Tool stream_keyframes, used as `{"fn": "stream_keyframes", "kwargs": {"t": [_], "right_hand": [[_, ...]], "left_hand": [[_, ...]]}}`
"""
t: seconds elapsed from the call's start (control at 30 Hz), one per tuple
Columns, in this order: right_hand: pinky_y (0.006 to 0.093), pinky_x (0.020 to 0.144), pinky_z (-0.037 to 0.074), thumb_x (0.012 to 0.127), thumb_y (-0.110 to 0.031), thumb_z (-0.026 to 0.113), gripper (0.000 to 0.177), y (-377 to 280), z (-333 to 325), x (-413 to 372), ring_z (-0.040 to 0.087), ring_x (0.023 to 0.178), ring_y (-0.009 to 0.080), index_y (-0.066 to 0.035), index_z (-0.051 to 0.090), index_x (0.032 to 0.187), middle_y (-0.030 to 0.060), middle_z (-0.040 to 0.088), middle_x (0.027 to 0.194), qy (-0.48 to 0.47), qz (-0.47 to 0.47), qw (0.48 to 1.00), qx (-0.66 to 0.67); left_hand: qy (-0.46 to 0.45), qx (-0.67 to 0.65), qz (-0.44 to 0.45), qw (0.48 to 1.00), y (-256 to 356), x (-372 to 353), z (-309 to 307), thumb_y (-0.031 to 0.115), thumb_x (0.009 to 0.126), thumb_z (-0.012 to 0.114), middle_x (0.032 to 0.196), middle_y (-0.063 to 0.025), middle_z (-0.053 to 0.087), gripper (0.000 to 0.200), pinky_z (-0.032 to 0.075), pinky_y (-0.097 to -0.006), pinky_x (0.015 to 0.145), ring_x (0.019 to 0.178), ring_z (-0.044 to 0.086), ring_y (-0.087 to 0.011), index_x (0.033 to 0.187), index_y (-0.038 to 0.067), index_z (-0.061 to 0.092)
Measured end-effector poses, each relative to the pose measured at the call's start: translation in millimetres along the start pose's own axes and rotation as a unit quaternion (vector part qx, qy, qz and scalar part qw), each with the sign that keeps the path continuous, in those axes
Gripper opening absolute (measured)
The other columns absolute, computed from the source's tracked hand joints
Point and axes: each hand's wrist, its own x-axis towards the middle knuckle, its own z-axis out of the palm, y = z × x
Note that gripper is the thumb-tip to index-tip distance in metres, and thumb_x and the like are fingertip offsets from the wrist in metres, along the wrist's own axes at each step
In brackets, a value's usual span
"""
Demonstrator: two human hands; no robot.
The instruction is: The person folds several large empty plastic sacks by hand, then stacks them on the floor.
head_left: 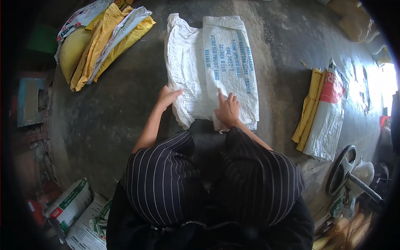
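Observation:
A white woven sack [187, 62] with blue printed lettering lies on the dark floor in front of my knees. Its right part is folded flat, with the print facing up, while the left part is crumpled. At the lower left edge, my left hand [168, 97] grips the sack's edge between thumb and fingers. My right hand [228, 109] rests on the lower part of the printed panel, its fingers spread and pressing on the fabric.
Folded yellow and white sacks [109, 41] lie at the upper left. To the right are a yellow folded sack [309, 110] and a white-and-red one [327, 121]. A steering wheel [341, 170] stands at lower right. More printed bags [75, 204] sit at lower left.

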Motion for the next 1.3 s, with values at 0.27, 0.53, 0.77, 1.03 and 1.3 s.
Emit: {"fn": "stream_keyframes", "kwargs": {"t": [0.27,0.53,0.77,1.03,1.3], "right_hand": [[0.0402,0.067,0.048,0.079,-0.018,0.064,0.017,59.6,-38.4,4.6,0.064,0.072,0.0309,-0.004,0.063,0.087,0.0204,0.063,0.077,0.081,0.105,0.929,0.345],[0.0239,0.068,0.049,0.090,-0.012,0.054,0.023,240.0,-75.9,-28.6,0.060,0.077,0.0109,0.003,0.060,0.107,0.0062,0.063,0.089,0.088,0.177,0.716,0.669],[0.0292,0.070,0.048,0.088,-0.011,0.055,0.018,292.7,-43.4,-56.3,0.059,0.074,0.0174,0.002,0.062,0.097,0.0065,0.064,0.082,0.428,0.339,0.716,0.434],[0.0438,0.088,0.042,0.074,-0.032,0.072,0.056,76.7,-60.6,-15.9,0.053,0.106,0.0323,-0.003,0.052,0.118,0.0164,0.057,0.111,0.182,0.069,0.973,0.125],[0.0570,0.094,0.031,0.078,-0.036,0.064,0.056,85.5,16.5,-10.2,0.036,0.125,0.0359,-0.004,0.048,0.121,0.0184,0.041,0.133,0.090,0.057,0.993,0.051]], "left_hand": [[-0.082,-0.260,-0.168,0.947,-15.5,-13.2,-24.0,0.021,0.069,0.071,0.095,-0.0109,0.065,0.040,0.046,-0.0334,0.083,0.089,0.060,-0.0214,0.102,0.000,0.063],[0.040,-0.307,-0.130,0.942,-47.7,-25.8,-94.5,0.019,0.072,0.064,0.091,-0.0097,0.063,0.038,0.049,-0.0329,0.077,0.082,0.061,-0.0205,0.102,-0.004,0.060],[0.004,-0.308,-0.133,0.942,-39.3,-66.4,-113.8,0.016,0.078,0.065,0.100,-0.0132,0.063,0.041,0.050,-0.0352,0.080,0.089,0.062,-0.0226,0.111,-0.005,0.055],[0.079,-0.209,-0.116,0.968,-46.5,-53.6,-112.9,0.009,0.073,0.070,0.103,-0.0138,0.063,0.044,0.049,-0.0343,0.081,0.091,0.062,-0.0219,0.111,-0.007,0.055],[0.050,-0.218,-0.083,0.971,-18.9,-73.4,-113.3,0.008,0.074,0.067,0.107,-0.0125,0.063,0.043,0.048,-0.0338,0.082,0.095,0.061,-0.0226,0.114,-0.005,0.055]]}}
